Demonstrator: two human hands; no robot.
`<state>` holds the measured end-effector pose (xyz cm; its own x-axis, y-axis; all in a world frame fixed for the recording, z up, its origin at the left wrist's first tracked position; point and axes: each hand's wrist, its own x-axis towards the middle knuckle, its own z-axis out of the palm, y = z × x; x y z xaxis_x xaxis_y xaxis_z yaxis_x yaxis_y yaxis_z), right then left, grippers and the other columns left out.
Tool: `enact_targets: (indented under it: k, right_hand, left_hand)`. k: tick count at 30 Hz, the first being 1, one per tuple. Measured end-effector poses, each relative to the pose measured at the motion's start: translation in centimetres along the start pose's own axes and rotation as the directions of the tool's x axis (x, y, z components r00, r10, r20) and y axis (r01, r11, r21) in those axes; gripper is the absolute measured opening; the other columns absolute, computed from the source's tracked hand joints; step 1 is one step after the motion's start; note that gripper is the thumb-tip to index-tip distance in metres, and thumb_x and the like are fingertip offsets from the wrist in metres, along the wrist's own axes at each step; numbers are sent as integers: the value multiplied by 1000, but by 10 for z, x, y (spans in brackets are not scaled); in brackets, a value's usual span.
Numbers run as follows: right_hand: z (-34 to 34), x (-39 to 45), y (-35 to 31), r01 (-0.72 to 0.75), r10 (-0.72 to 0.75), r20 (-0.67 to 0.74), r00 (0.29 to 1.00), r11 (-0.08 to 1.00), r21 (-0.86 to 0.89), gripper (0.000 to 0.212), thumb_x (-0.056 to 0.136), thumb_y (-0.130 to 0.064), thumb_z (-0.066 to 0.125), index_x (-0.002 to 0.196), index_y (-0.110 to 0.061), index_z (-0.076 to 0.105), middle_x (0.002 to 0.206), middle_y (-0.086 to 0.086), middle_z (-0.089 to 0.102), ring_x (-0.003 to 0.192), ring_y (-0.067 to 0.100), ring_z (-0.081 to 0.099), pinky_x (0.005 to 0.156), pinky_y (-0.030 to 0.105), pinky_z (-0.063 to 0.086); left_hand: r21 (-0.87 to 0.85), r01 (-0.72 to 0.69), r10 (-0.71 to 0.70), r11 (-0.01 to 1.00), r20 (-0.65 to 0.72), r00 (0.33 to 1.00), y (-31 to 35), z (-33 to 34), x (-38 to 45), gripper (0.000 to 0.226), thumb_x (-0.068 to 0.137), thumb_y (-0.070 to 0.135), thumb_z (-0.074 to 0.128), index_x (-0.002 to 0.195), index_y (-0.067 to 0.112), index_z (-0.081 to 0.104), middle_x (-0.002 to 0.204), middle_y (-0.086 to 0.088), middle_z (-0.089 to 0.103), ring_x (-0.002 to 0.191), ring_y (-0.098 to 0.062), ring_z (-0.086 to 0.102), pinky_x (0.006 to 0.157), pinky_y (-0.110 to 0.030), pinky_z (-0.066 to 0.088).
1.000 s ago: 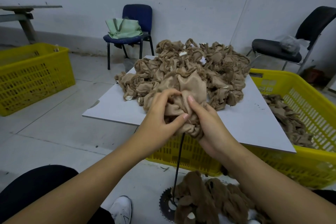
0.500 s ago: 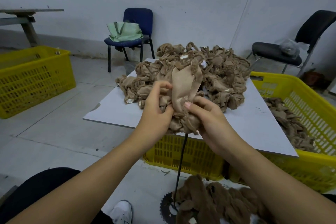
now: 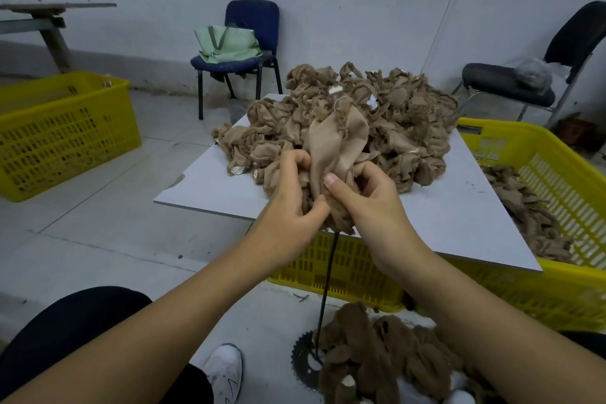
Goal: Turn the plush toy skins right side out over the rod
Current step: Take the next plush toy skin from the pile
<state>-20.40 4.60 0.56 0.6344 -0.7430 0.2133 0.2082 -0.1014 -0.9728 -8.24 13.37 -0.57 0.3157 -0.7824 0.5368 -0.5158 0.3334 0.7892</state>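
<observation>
At frame centre, our left hand (image 3: 288, 203) and right hand (image 3: 370, 200) both grip the plush skin (image 3: 337, 147), fingers curled, over the rod (image 3: 329, 272).

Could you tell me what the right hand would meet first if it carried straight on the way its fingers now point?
The right hand already grips the skin on the rod; pushing on up and left, it would probably meet the left hand through the fabric.
</observation>
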Motion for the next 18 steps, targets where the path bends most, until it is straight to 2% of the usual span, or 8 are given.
enact_targets:
  k: [3, 5, 7, 8, 11, 13, 15, 18]
  right_hand:
    - [1, -3, 5, 22, -21, 18, 1000, 997, -68, 21, 95, -22, 68, 98, -5, 55, 74, 4, 60, 59, 11, 59, 51, 23, 48]
    - [1, -4, 7, 21, -17, 36, 999, 993, -119, 17, 97, -22, 64, 94, -9, 55, 73, -5, 60, 65, 10, 60, 56, 23, 50]
    - [1, -4, 9, -4, 10, 48, 999, 992, -128, 20, 99, -23, 61, 88, -9, 50, 69, -7, 55, 65, 10, 56, 56, 24, 48]
    - [2, -4, 10, -11, 18, 51, 999, 992, -129, 23, 99, -23, 60, 87, -9, 47, 69, -6, 51, 64, 11, 53, 55, 25, 47]
    - [4, -5, 14, 9, -2, 46, 999, 988, -152, 28, 101, -30, 56, 85, -13, 41, 69, -4, 44, 63, 14, 46, 57, 32, 44]
    - [5, -6, 18, 20, -15, 29, 999, 977, -213, 31, 98, -46, 52, 85, -19, 42, 77, -1, 45, 76, 23, 47, 73, 50, 46]
    - [4, -7, 21, 36, -34, 12, 999, 960, -277, 23, 94, -54, 44, 81, -35, 43, 84, -5, 47, 92, 27, 48, 95, 67, 40]
    - [3, -9, 24, 55, -60, -6, 998, 949, -311, 20, 94, -57, 37, 84, -41, 44, 94, -6, 52, 108, 32, 51, 103, 67, 36]
  left_hand:
    - [5, 31, -31, 999, 7, 999, -1, 3, -5, 37, 89, 20, 59, 113, 35, 35, 101, 2, 51, 80, -34, 61, 63, -58, 55]
    - [121, -48, 55, 992, -57, 997, 2, 3, -5, 49, 86, 16, 64, 120, 36, 35, 118, 0, 47, 99, -24, 62, 76, -47, 58]
    - [347, -166, 203, 923, -73, 976, 1, 2, -4, 55, 81, 16, 68, 128, 27, 42, 136, -1, 39, 126, -22, 47, 95, -33, 53]
    - [438, -194, 242, 878, -56, 969, 2, 1, -3, 52, 79, 16, 69, 126, 21, 49, 139, -1, 37, 132, -24, 41, 98, -36, 50]
    - [541, -201, 232, 817, 10, 973, 5, 0, -3, 39, 80, 11, 70, 118, 12, 63, 134, -5, 48, 126, -27, 44, 96, -49, 48]
    - [490, -199, 201, 849, 48, 978, 7, 1, -3, 38, 83, 9, 68, 122, 10, 63, 125, -4, 53, 117, -26, 50, 89, -47, 50]
    - [454, -206, 200, 867, 60, 978, 7, 0, -2, 37, 86, 9, 67, 123, 9, 63, 119, -2, 54, 109, -23, 54, 84, -44, 52]
    - [472, -230, 214, 851, 89, 973, 5, -1, -2, 37, 88, 11, 67, 125, 10, 64, 115, -2, 55, 104, -22, 55, 82, -43, 52]
